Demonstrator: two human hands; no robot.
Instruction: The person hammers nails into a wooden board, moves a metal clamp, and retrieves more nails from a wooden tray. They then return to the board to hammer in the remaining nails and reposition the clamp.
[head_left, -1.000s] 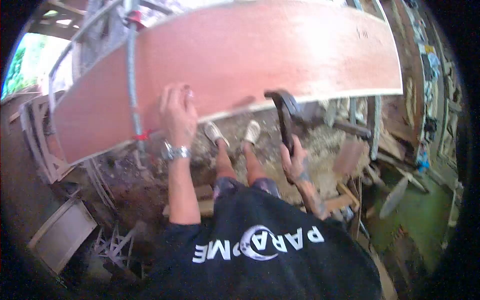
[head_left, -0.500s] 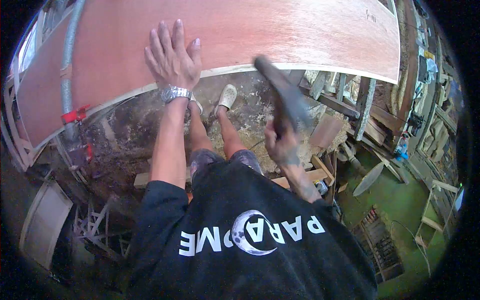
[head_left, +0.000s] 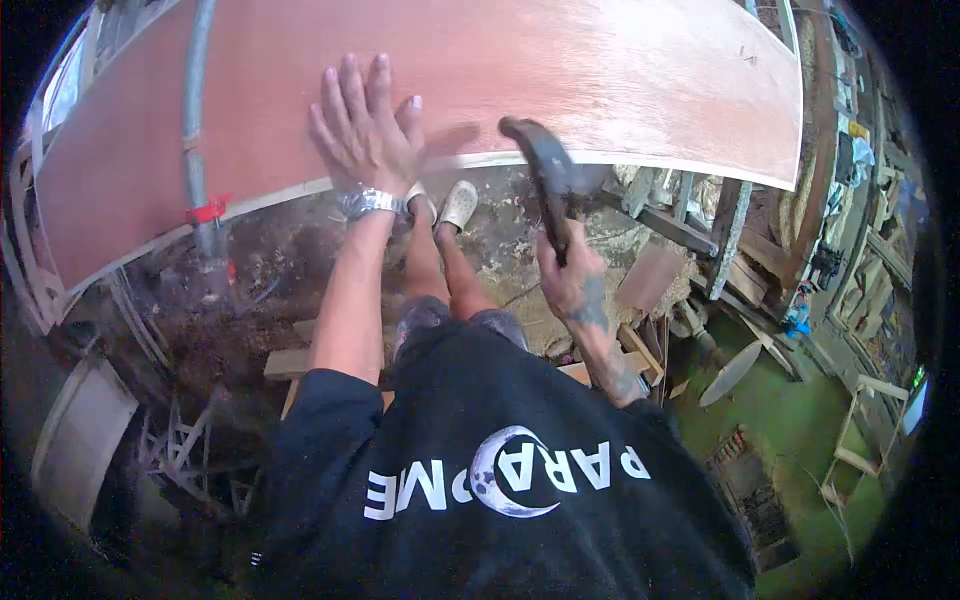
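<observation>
My left hand [head_left: 368,140] lies flat on a reddish plywood sheet [head_left: 620,85], its fingers stretched out away from me near the front edge. A silver watch sits on that wrist. In my right hand [head_left: 575,278] is a hammer [head_left: 545,160], gripped by its handle, with the fingers wrapped round it. The dark hammer head is raised and overlaps the sheet's pale front edge in this view, to the right of my left hand. Left of both hands, a long grey bar clamp [head_left: 195,110] with a red fitting [head_left: 208,209] crosses the sheet.
Below the sheet's edge are my feet in light clogs [head_left: 459,205] on a dirty floor. Wood offcuts [head_left: 650,278] and posts stand at the right. A pale panel [head_left: 88,440] leans at the lower left. Over the green floor, a crate of small items [head_left: 755,495] lies at the lower right.
The hammer has turned in my right hand, and its blurred head now shows more clearly. My left hand stays flat on the sheet. The whole view has shifted slightly.
</observation>
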